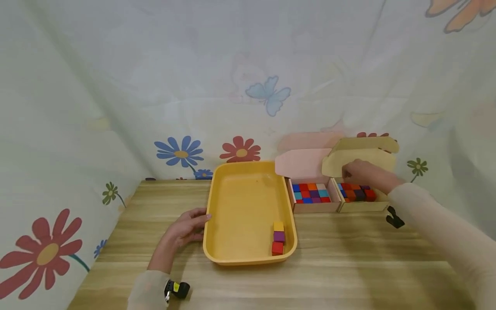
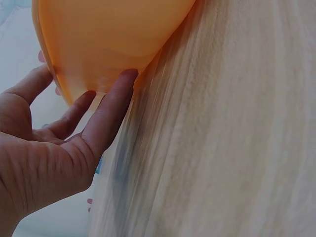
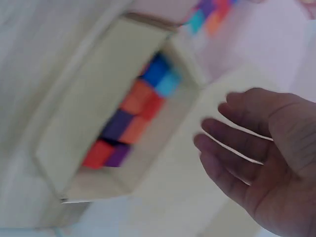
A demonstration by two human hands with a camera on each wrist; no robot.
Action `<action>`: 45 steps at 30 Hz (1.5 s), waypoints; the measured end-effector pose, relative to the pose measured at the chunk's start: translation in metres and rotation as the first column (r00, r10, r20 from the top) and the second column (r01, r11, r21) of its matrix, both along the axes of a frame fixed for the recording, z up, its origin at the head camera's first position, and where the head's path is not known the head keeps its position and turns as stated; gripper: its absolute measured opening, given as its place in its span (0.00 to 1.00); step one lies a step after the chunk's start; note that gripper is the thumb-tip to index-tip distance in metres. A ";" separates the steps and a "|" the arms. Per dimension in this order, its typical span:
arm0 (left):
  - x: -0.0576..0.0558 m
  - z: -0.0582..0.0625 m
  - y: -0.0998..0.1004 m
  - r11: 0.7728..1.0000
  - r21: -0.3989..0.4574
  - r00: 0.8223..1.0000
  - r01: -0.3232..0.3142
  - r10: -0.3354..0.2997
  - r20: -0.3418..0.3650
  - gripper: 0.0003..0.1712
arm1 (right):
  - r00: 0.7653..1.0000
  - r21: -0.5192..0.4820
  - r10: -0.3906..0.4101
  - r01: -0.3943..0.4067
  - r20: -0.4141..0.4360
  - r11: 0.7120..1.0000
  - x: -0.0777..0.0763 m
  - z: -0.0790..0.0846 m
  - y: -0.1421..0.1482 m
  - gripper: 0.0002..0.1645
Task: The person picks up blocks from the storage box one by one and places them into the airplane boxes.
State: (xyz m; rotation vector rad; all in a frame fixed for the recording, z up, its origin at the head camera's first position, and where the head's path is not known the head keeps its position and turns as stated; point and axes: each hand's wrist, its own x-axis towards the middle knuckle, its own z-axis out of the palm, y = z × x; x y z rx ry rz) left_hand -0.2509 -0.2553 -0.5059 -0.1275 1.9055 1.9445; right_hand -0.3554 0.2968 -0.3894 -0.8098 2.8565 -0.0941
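Note:
My left hand (image 1: 188, 227) holds the left rim of a yellow tray (image 1: 208, 206), thumb at the edge. In the left wrist view, its fingers (image 2: 111, 111) reach against the tray's outer wall (image 2: 108, 44). Inside the tray, near its front right corner, a yellow cube (image 1: 278, 226), a purple cube (image 1: 279, 237) and a red cube (image 1: 277, 248) form a column. My right hand (image 1: 366, 173) hovers over an open pale yellow box (image 1: 364, 207) of coloured cubes (image 3: 133, 106). Its fingers (image 3: 232, 140) are loosely bent, with nothing visible between them.
An open pink box (image 1: 315, 208), packed with coloured cubes (image 1: 311, 193), stands between the tray and the pale yellow box. Both lids stand raised against a flowered curtain (image 1: 186, 107). Everything sits on a wood-grain table (image 1: 333, 267).

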 end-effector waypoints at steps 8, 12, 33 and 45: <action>0.001 -0.005 0.004 1.000 -0.006 1.000 -0.010 0.010 0.018 0.39 | 0.984 -0.074 0.035 -0.049 -0.174 0.996 0.049 0.025 -0.045 0.23; 0.000 -0.005 0.003 1.000 -0.011 1.000 -0.015 0.015 0.014 0.39 | 0.980 -0.120 0.084 -0.106 -0.181 0.987 0.068 0.027 -0.073 0.27; -0.002 -0.002 0.000 0.999 -0.036 1.000 -0.002 0.002 0.006 0.40 | 0.964 -0.151 0.130 -0.097 0.231 0.984 0.089 -0.013 -0.187 0.33; -0.002 -0.002 0.001 1.000 -0.018 1.000 -0.006 0.006 0.006 0.40 | 0.905 0.013 -0.080 0.083 0.419 0.997 0.081 -0.037 -0.217 0.22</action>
